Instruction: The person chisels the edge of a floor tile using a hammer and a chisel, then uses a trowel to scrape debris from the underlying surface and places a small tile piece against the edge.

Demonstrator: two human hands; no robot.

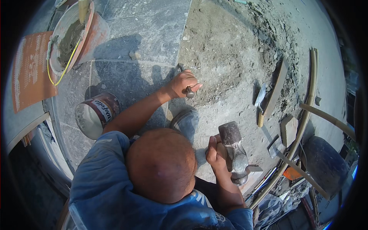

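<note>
My left hand (183, 82) is closed around a metal chisel (189, 92), its round head below my fingers and its other end at the seam between the grey tiles (130, 27) and a rough screed patch (218, 57). Lower right, my right hand (214, 151) grips a heavy hammer (234, 143), head raised close to the camera; its handle is largely hidden. My head and blue-sleeved shoulders fill the lower middle. A boot (186, 122) shows below the chisel.
At left are a mortar bucket (69, 46), a round tin (86, 120) and an orange board (30, 76). At right lie a trowel (260, 97), straight bar (276, 84), stone piece (288, 130), rubble, long bent strips (313, 76) and a dark bucket (326, 165).
</note>
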